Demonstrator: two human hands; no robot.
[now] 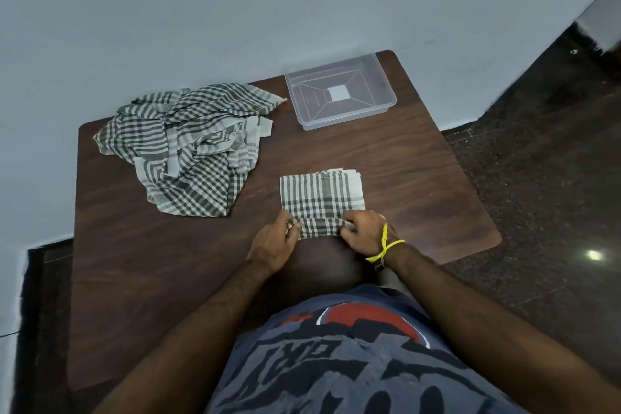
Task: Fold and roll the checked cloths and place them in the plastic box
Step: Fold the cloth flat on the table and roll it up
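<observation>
A folded green-and-white checked cloth [322, 193] lies flat in the middle of the dark wooden table [420, 178]. Its near edge is curled into a small roll. My left hand [274, 242] grips the roll's left end and my right hand [364, 234], with a yellow thread at the wrist, grips its right end. A crumpled heap of checked cloths [191, 145] lies at the back left of the table. A clear plastic box [386, 101], with nothing in it, stands at the back right near the wall.
The table stands against a pale blue wall [235, 10]. Dark speckled floor [537, 178] runs along its right side and shows at its left. My torso in a grey printed shirt fills the near edge of the view.
</observation>
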